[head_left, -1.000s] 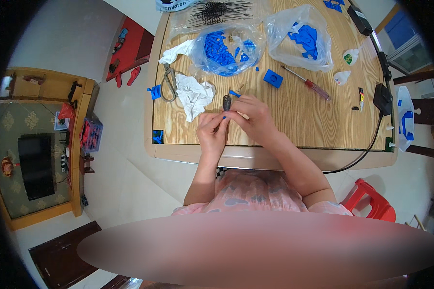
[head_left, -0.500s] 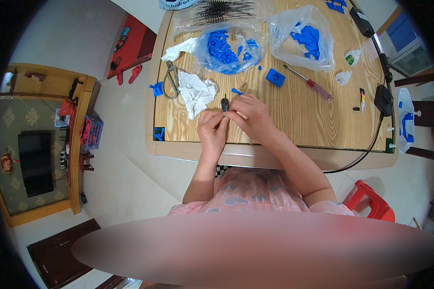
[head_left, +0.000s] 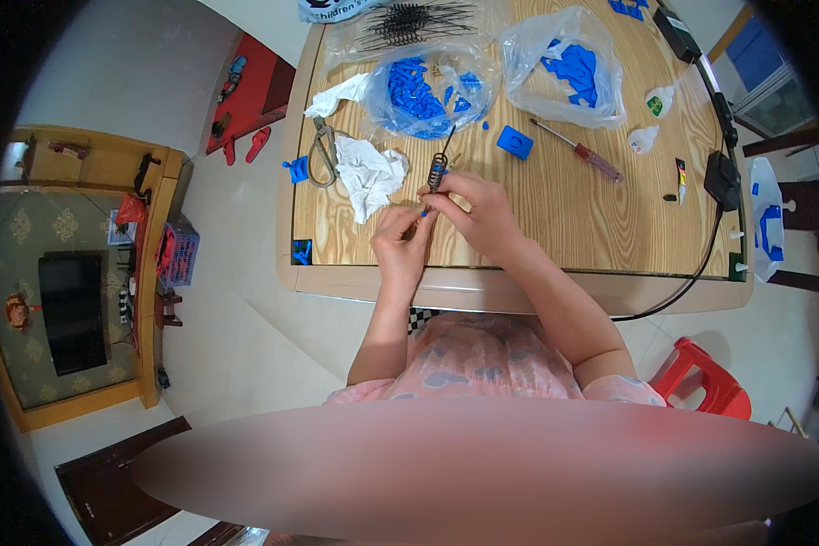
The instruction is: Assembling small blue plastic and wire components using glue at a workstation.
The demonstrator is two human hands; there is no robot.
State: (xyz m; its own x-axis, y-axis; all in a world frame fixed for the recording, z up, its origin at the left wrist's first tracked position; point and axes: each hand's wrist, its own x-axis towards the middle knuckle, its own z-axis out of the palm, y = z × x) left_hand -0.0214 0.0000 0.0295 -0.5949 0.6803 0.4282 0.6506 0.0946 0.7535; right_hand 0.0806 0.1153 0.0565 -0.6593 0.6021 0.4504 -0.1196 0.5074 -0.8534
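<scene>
Two hands meet over the wooden table, which serves as the landmark for everything else. Toward its far edge lie two clear plastic bags of blue parts: one bag near the far middle, the other bag to its right. A third clear bag of black springs sits right at the far edge. On the table's left part, a crumpled white cloth lies just beside a pair of grey pliers. A red-handled screwdriver rests slantwise right of the table's middle, with a small blue block just to its left. A black power adapter and its cable run down the table's right edge.

Near the front edge, my right hand is curled closed, its fingertips pinching the lower end of a black coil spring, which stands nearly upright above my knuckles, a thin straight wire rising from its top. My left hand is also closed, thumb and forefinger pressed onto a small blue piece at the spring's base, touching my right fingertips. Smallest of all, how the blue piece and spring join I cannot tell.
</scene>
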